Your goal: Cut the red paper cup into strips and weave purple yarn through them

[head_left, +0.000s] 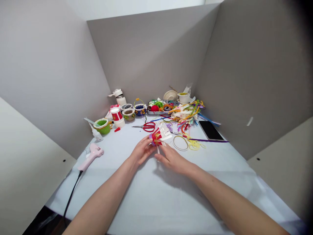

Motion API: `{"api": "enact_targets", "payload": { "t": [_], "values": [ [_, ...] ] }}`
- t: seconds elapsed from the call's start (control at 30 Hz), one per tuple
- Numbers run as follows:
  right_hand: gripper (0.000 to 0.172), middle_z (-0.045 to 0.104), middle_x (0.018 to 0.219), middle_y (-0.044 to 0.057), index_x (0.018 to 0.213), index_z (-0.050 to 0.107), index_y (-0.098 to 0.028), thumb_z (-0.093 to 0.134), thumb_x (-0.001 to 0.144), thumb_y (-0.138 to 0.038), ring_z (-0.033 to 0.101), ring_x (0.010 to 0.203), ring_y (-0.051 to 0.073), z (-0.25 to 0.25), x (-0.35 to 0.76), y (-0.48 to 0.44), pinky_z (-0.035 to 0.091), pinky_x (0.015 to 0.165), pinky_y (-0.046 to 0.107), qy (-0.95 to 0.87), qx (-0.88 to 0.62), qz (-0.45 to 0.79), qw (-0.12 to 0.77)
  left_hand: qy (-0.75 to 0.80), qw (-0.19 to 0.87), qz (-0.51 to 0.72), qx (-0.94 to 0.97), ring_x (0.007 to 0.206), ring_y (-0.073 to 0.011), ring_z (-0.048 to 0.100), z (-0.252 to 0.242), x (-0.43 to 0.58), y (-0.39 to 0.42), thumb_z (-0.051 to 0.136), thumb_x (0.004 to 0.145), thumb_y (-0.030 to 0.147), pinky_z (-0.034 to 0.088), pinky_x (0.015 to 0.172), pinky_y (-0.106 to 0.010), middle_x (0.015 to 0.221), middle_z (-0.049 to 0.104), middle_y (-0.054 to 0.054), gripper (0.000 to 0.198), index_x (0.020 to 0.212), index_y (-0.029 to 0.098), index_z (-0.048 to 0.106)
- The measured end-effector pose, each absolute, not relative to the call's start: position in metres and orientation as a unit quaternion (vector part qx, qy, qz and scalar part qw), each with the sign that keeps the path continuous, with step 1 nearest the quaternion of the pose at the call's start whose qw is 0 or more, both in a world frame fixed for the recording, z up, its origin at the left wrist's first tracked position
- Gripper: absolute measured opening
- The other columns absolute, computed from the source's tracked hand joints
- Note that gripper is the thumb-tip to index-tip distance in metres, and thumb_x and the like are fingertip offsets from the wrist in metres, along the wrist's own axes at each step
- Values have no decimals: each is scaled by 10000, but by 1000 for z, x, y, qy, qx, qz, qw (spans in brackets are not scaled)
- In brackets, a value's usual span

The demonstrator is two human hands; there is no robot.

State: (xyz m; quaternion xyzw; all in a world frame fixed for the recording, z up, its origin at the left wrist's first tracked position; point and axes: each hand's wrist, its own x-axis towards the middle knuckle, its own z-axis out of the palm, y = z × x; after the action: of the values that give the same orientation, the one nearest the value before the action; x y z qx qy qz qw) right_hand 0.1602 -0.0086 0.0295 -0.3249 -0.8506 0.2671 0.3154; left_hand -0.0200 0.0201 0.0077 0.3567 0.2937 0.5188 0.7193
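Note:
In the head view a red paper cup (157,136) with a gold pattern lies tilted over the middle of the table. Its wall is cut into strips that spread apart at the white end, and a purple band circles the other end. My left hand (143,151) is closed around the purple end. From the right, my right hand (172,160) has its fingers against the cup's lower side, the thumb a little apart. Between the hands hangs a thin pale strip (158,150), its upper end hidden. Just beyond the cup are red-handled scissors (148,126).
A pink glue gun (91,156) with a black cord lies left. Behind are a green basket (102,126), stacked paper cups (117,117), small baskets (128,114) and a yarn tray (158,113). Pipe cleaners (187,112), a tape ring (180,143) and a phone (210,130) lie right. Grey panels (151,55) enclose the table.

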Motion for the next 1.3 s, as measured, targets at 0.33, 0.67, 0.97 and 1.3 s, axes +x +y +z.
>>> {"api": "enact_targets", "payload": {
  "t": [0.33,0.67,0.97,1.3],
  "values": [
    [1008,104,1673,178,1621,-16,-225,630,906,-518,105,1544,300,18,157,-12,208,1225,538,-880,-368,196,227,272,729,524,347,935,-147,687,-3,-20,23,802,780,237,556,852,-234,1106,723,-52,329,1090,179,708],
    [1245,49,1679,170,1587,-181,-260,723,799,-595,-9,1546,328,11,147,-20,104,1218,606,-878,-422,134,183,259,736,514,358,1011,-211,705,3,-17,17,829,716,193,537,901,-279,1138,736,-89,425,1114,163,686],
    [986,263,1629,191,1598,159,-206,688,848,-566,188,1522,320,26,154,-20,120,1206,617,-902,-340,71,258,227,751,498,370,1035,-159,672,2,-43,29,720,789,141,535,919,-267,1204,702,-43,430,1210,203,659],
    [203,680,1122,99,1106,622,-224,537,927,-266,619,1108,242,36,175,-3,456,995,432,-735,-335,108,579,243,711,558,353,824,-162,686,26,-76,40,657,667,120,552,743,-275,1013,727,-26,434,1095,191,661]
  ]
}}
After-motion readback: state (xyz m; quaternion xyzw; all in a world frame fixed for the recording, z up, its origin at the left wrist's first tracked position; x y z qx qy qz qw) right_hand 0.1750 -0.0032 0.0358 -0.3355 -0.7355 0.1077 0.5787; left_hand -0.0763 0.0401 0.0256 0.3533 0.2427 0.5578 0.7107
